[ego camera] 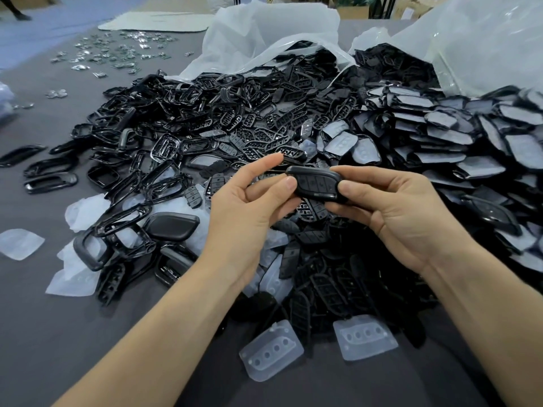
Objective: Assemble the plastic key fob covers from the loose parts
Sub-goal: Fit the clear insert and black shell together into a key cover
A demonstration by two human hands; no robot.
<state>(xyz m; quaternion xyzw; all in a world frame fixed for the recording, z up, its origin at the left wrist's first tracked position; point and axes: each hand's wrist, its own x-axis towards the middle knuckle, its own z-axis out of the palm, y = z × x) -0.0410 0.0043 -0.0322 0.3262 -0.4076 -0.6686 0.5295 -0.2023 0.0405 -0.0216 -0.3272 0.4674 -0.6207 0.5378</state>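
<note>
Held piece: one black plastic key fob cover (pixel 317 183), oblong with rounded ends and its button face up. Both hands hold it in the air above the near middle of the heap.
Left hand: the left hand (pixel 249 207) has its palm turned up and inward. Its thumb tip presses the cover's left end and its lower fingers curl underneath, pinching it. The index finger is stretched straight, above and clear of the cover.
Right hand: the right hand (pixel 393 212) has its palm facing left. Its thumb lies on the cover's right end and its fingers wrap behind the far edge, in a closed grip.
Forearms: two, bare, coming in from the bottom edge and converging.
Loose black parts: one wide heap of black plastic parts (pixel 264 127), far too many to count. Open ring frames lie mostly on the left, slotted button inserts in the centre, and flat film-faced shells on the right.
Closed shell: one matte black lozenge-shaped shell (pixel 172 226) at the heap's near left edge.
Clear pads: two translucent white silicone button pads (pixel 271 349), each with four round dimples, lie side by side nearest the person. Several more sit among the frames on the left.
Bags: two open clear plastic bags (pixel 273 33) at the back, with parts spilling out.
Metal bits: small shiny silver pieces (pixel 117 54) scattered far left, too small to count.
Surface: grey cloth-covered table (pixel 73 333).
</note>
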